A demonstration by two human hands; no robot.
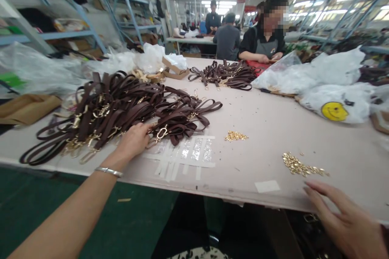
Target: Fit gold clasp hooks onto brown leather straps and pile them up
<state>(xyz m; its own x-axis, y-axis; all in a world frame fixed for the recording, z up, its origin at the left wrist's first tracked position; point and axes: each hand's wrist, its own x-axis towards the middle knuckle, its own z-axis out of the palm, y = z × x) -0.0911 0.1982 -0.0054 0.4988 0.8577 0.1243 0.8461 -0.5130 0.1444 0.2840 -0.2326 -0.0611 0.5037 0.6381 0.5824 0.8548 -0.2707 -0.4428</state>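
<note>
My left hand (133, 141), with a metal bracelet at the wrist, reaches to the near side of a big heap of dark brown straps (121, 105) with gold-coloured clasps. Its fingers are closed on a strap at the heap's edge, beside a gold clasp (162, 132); the fingertips are partly hidden. Over the table's front edge at the right, my right hand (346, 214) has its fingers stretched out and holds nothing. Just beyond it lies a loose pile of small gold metal pieces (299, 164). A smaller pile of gold pieces (235, 135) sits mid-table.
Clear tape strips (185, 156) are stuck on the table (243, 109). A white paper slip (267, 186) lies near its edge. More brown straps (226, 73) lie farther back. Plastic bags (337, 101) stand at the right. A co-worker (264, 32) sits across the table.
</note>
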